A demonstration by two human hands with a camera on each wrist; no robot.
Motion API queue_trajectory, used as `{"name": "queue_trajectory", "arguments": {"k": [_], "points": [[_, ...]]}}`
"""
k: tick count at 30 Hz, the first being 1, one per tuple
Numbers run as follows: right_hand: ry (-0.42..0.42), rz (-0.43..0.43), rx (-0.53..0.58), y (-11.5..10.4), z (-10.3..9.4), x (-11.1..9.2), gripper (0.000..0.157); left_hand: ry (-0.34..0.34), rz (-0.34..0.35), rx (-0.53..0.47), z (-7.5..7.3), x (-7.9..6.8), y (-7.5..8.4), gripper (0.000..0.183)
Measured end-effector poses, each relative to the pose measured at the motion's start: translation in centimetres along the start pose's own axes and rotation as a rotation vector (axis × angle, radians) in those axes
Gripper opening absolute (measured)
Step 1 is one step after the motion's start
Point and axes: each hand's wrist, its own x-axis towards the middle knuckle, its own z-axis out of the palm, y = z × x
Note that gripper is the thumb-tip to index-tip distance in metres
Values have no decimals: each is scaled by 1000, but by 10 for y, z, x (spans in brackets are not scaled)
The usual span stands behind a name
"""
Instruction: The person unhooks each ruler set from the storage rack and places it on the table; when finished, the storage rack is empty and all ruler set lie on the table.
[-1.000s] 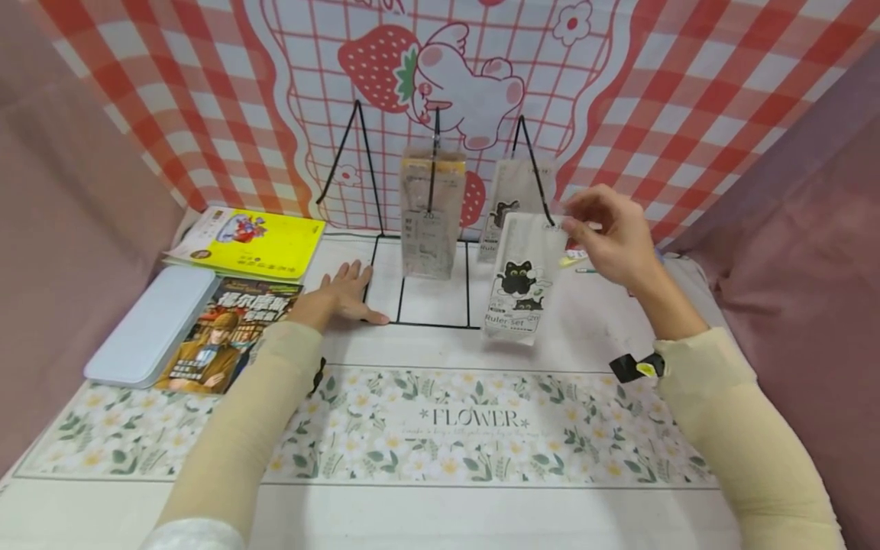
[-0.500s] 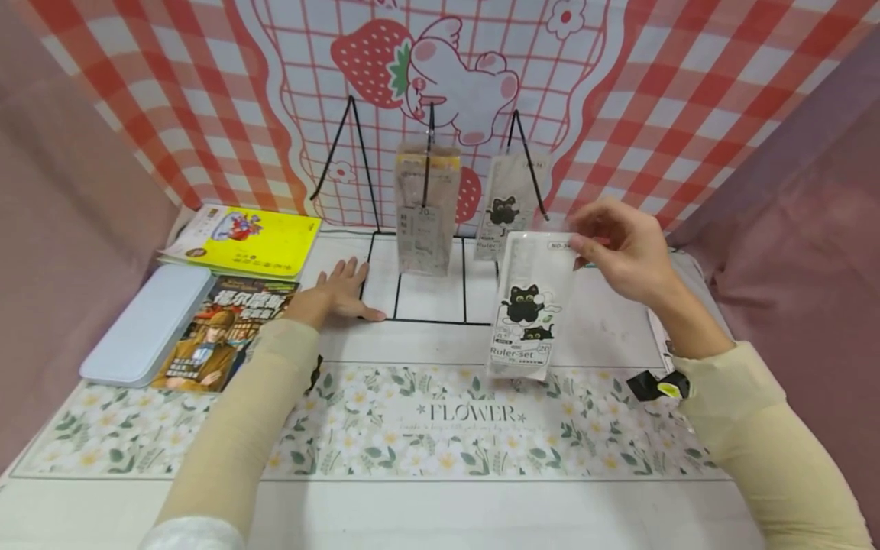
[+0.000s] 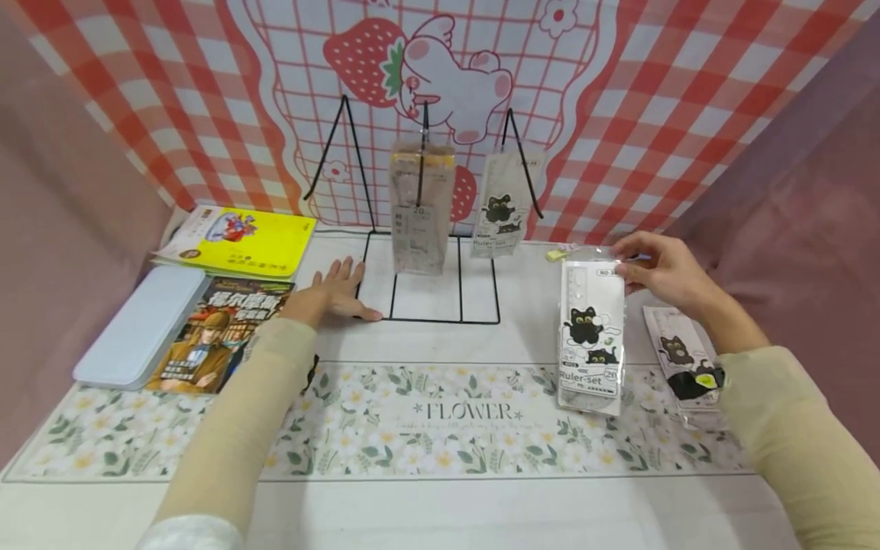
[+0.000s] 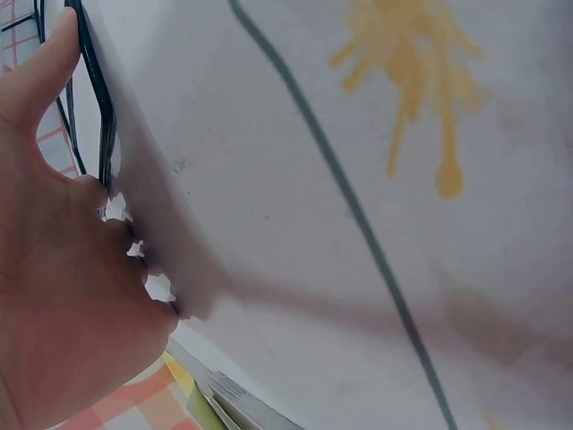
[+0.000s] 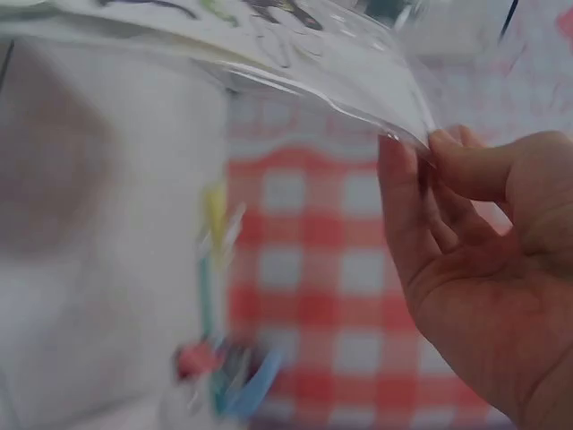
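Observation:
My right hand [image 3: 663, 267] pinches the top corner of a ruler set [image 3: 593, 336] in a clear packet with black cats printed on it. In the right wrist view, thumb and fingers meet on the edge of that packet [image 5: 358, 76]. My left hand [image 3: 337, 292] rests spread on the table beside the black wire rack [image 3: 440, 321], its thumb at the rack's front left corner. Another ruler set [image 3: 505, 202] hangs from the rack's right hook. On the middle hook hangs a clear packet [image 3: 421, 218] with a yellow top strip. The left hook carries nothing.
A further cat-printed packet [image 3: 677, 344] lies under my right wrist. At the left are a yellow book [image 3: 264, 244], a magazine with a detective cover [image 3: 206, 344] and a pale blue case [image 3: 140, 328]. A checked cloth [image 3: 687, 92] stands behind the rack.
My right hand has drawn the ruler set off the right hook's end and carried it right and towards me. The left hand stays by the rack.

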Motion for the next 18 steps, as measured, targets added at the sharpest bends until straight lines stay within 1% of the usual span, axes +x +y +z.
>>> {"name": "queue_trajectory", "arguments": {"k": [2,5,9,11,14,18], "points": [[-35,44,3,20,-6,0,30,-3,-1,1,1,0,0,114],[-77,77,-10,48,-13,1,32,-9,-8,2,1,0,-2,114],[-116,117,-47,77,-17,1,36,-20,-7,-4,1,0,-4,114],[-122,145,-59,87,-16,2,37,-24,-2,-8,1,0,-4,114],[-125,163,-65,97,-12,4,38,-26,2,-15,-1,1,-3,114],[-161,182,-78,108,-5,5,43,-26,6,-11,0,3,0,114]]}}
